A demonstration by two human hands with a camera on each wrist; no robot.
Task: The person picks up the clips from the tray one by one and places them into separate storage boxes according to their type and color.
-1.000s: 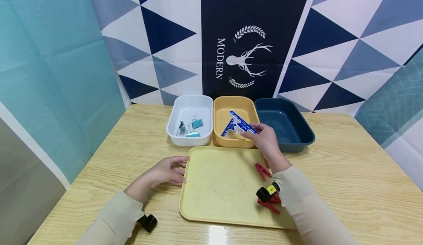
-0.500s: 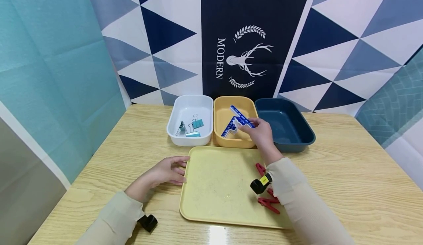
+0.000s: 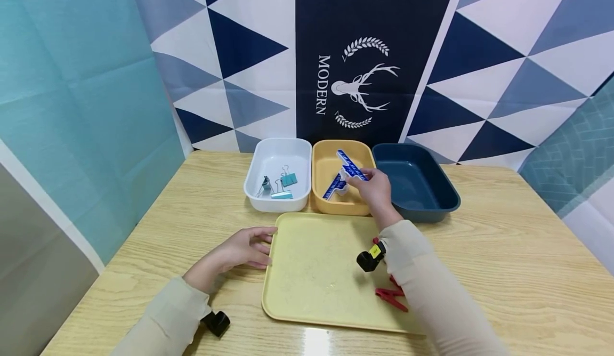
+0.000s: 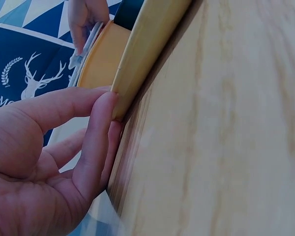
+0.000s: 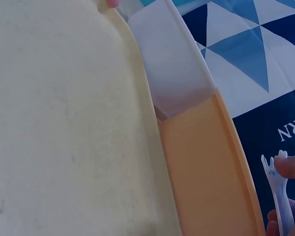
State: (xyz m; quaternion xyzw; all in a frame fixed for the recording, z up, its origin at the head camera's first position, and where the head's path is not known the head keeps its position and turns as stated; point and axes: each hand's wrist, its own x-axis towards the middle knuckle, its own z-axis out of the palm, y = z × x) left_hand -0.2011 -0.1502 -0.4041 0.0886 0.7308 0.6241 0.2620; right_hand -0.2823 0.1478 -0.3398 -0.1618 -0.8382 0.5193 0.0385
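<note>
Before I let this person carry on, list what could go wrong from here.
1. The blue-and-white plastic clip pinched in the right hand might knock the matching clip in the rounded orange plastic bin.
2. The right beige sleeve, partly hiding the V-shaped red clips, could brush them.
3. The left hand, touching the edge of the rectangular yellow tray, could nudge it.

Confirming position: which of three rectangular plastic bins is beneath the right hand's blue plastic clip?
The middle, orange bin, between the white bin and the dark blue bin; the right hand pinches the clip over it.
</note>
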